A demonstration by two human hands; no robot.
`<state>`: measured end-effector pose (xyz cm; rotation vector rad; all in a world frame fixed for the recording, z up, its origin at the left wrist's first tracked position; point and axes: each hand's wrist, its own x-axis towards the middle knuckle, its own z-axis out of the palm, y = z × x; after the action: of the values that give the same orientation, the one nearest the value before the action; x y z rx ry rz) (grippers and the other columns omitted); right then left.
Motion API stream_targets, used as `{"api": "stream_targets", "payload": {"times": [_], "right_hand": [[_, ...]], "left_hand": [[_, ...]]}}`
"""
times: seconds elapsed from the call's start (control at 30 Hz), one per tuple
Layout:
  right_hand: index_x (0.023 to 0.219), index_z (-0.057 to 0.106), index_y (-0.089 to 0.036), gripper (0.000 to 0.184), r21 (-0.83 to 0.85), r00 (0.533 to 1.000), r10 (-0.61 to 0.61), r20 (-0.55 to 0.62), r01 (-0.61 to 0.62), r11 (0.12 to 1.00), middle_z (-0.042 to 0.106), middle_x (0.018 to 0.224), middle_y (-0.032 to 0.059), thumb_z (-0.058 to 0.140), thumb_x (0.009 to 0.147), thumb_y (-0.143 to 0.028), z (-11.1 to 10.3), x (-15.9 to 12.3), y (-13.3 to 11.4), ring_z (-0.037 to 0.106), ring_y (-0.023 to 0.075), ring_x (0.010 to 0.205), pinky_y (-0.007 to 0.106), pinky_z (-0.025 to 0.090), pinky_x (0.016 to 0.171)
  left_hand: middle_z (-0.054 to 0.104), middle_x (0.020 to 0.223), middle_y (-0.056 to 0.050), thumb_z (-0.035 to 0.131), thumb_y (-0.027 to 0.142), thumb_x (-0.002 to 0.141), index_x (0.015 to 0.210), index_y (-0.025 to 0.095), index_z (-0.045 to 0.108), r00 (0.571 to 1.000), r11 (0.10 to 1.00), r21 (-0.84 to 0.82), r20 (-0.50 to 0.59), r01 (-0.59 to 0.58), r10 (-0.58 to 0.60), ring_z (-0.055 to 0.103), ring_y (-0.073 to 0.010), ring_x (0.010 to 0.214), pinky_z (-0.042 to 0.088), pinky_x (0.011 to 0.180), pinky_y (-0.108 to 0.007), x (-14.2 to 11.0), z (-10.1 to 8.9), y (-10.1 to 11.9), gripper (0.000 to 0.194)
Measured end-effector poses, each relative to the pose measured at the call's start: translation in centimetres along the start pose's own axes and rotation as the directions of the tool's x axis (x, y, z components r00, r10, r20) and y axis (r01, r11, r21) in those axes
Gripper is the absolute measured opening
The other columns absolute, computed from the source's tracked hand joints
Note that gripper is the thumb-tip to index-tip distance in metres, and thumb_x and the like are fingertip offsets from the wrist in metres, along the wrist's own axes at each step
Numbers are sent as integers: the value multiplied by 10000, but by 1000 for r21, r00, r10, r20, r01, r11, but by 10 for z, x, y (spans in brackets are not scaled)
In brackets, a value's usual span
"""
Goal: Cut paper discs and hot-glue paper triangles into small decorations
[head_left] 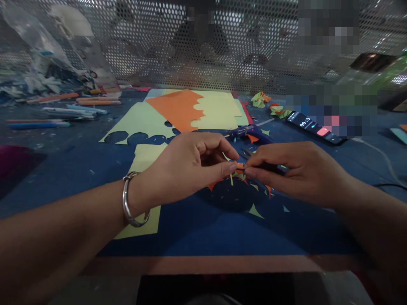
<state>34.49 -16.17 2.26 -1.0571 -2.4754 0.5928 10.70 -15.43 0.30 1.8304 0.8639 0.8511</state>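
Perforated metal screen (143,55) across the back, blue tabletop (203,237) in front of us, and wow, we've got paper everywhere. Our left hand (193,165) has thumb and index finger nearly together on a small orange piece (240,165), just above the table's scraps. Our right hand (295,169) is pinched narrow, fingertips on a thin dark strip (241,169) right at that piece; we can't tell if the two are stuck together.

Below our fingers it's orange and pale green scraps (255,211). We've got a yellow sheet (143,226) lying under our left wrist, which wears a silver bangle (126,201). Farther back, an orange sheet (178,108) with a scalloped edge overlaps pale yellow paper (219,110). Just beyond our hands lies a blue glue gun (243,131), near a lit phone (308,125). Markers (98,102) sit off to the left.
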Motion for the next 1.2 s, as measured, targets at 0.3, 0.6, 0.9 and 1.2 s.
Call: {"api": "stream_targets", "payload": {"times": [0.3, 0.6, 0.9, 1.2], "right_hand": [[848, 665, -215, 187, -41, 999, -44, -21, 43, 998, 642, 675, -12, 575, 956, -338, -1, 2, -1, 561, 125, 587, 272, 403, 572], [858, 676, -200, 227, -55, 999, -46, -23, 45, 997, 645, 686, -15, 557, 972, -357, -1, 2, 0, 548, 105, 587, 246, 412, 584], [952, 733, -206, 227, -58, 999, -15, -44, 12, 998, 705, 764, 0, 579, 961, -373, 0, 1, 3, 604, 124, 657, 255, 442, 630], [939, 733, -217, 233, -25, 999, 46, -15, -46, 999, 698, 769, 7, 602, 943, -410, 0, 2, 5, 591, 138, 656, 265, 438, 599]], "left_hand": [[759, 966, -11, 593, 270, 929, 1010, 238, 712, 988, 899, 414, 9, -144, 155, 664, -125, 712, 472, 645, -235, -4, -1, 7, 148], [747, 951, 4, 556, 269, 953, 1013, 250, 709, 978, 855, 489, -19, -172, 207, 664, -131, 767, 441, 690, -226, -3, 0, 7, 165], [752, 838, -22, 626, 277, 905, 964, 199, 728, 992, 961, 270, -95, -54, 82, 665, -139, 717, 492, 653, -238, -1, 0, 2, 141], [733, 810, -43, 687, 281, 849, 898, 168, 716, 998, 997, 73, -65, 10, -6, 657, -136, 690, 514, 628, -242, 4, 0, -5, 126]]}}
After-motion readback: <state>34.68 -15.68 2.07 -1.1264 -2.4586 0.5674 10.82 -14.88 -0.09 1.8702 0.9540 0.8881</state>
